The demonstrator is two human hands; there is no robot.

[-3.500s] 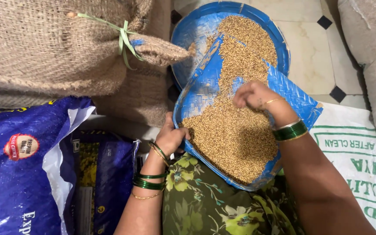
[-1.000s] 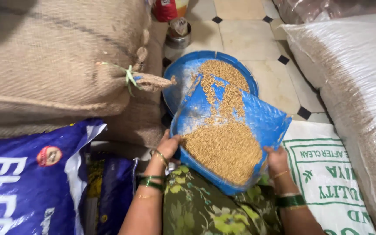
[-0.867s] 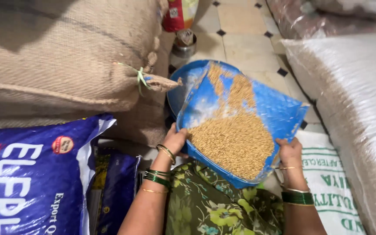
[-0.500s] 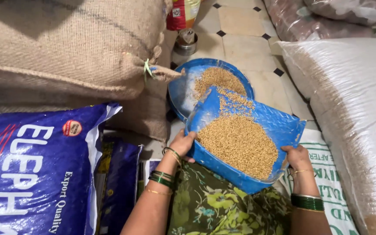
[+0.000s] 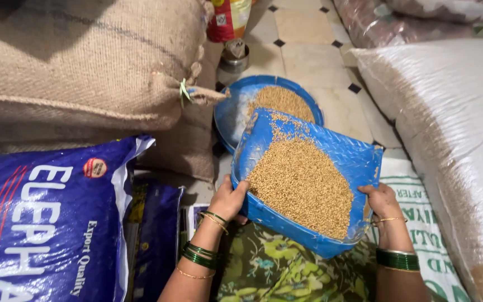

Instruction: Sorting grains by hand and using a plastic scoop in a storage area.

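Both hands, left hand point(image 5: 229, 199) and right hand point(image 5: 382, 200), apparently grip grain-filled blue winnowing tray point(image 5: 359, 159).

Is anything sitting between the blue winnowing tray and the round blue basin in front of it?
Nothing visible. The blue winnowing tray is gripped at its near corners by the left hand and right hand, and its far edge overlaps the near rim of the round blue basin. The tied corner of the burlap sack sits just left, over the basin's edge.
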